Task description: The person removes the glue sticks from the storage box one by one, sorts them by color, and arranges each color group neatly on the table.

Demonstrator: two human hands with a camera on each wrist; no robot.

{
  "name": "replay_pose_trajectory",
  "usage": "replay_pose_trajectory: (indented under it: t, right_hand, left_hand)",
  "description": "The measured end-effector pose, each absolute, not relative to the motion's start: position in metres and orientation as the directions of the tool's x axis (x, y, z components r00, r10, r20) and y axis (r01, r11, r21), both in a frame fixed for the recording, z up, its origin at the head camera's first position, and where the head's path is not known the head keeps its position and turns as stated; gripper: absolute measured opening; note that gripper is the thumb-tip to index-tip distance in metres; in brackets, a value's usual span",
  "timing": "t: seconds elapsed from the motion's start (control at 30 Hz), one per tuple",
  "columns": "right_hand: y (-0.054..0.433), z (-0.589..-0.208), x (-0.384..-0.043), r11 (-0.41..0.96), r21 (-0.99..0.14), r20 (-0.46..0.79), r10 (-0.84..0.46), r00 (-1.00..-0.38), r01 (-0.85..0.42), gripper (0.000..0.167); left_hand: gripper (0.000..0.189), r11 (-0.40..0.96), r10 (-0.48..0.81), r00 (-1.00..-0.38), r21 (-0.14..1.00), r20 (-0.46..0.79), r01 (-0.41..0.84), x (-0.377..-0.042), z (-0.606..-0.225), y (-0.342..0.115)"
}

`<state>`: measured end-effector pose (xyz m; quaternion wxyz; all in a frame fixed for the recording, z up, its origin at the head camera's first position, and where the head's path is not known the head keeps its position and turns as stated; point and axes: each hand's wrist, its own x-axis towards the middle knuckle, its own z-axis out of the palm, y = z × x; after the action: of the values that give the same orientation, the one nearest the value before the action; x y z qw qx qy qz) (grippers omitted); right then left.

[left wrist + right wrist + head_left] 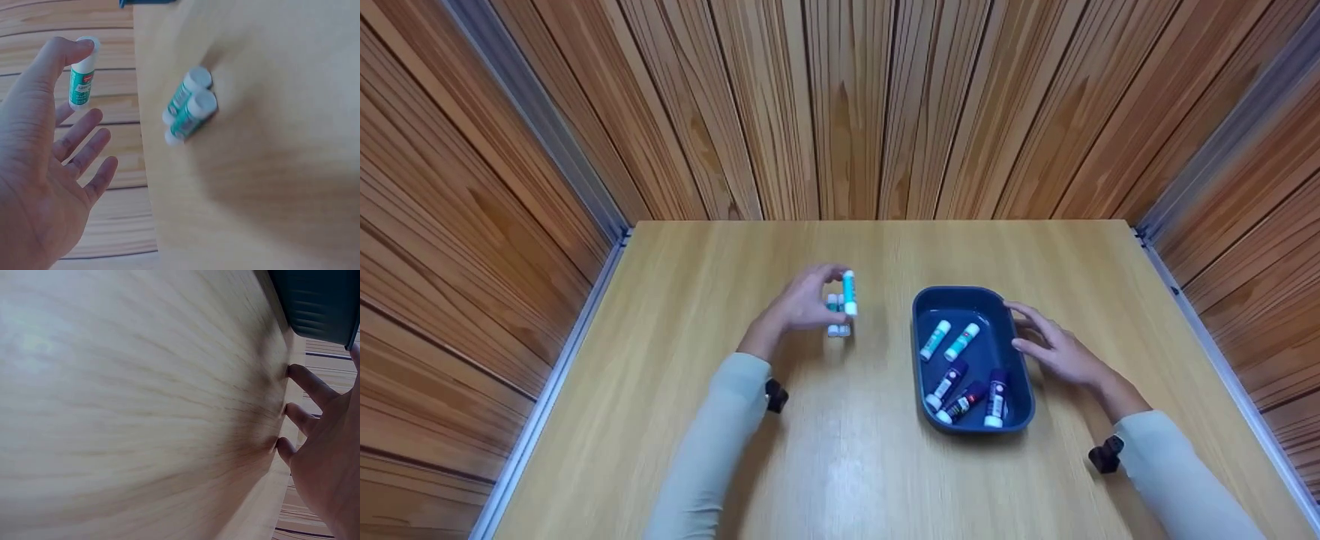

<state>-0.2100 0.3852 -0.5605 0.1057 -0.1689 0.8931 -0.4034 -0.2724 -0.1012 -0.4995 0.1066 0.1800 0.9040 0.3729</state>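
Observation:
My left hand (808,301) pinches a teal-and-white glue stick (850,291) between thumb and finger, raised above the table. The other fingers are spread away from it in the left wrist view. Below it, two matching glue sticks, a nearer one (194,115) and a farther one (180,98), lie side by side on the table. My right hand (1057,349) is at the right side of a dark blue tray (964,300), its fingers extended and touching the rim. Three of its fingertips (289,371) meet the tabletop.
Inside the tray are two teal-and-white glue sticks, one (935,340) left of the other (962,341). Three purple glue sticks lie nearer the front, including one (997,397) at the right. Wooden panel walls (847,112) enclose the back and sides of the table (840,465).

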Motion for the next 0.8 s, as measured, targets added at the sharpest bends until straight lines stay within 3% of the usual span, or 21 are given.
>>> replay_pose_trajectory:
  t: [0.8]
  right_hand:
    - [0.386,-0.561,-0.210,0.623,-0.759,-0.081,-0.381,-0.921,-0.191,0.070]
  left_hand:
    - [0.082,0.681,0.337,-0.929,0.721,-0.151,0.130,-0.278,-0.533,-0.142]
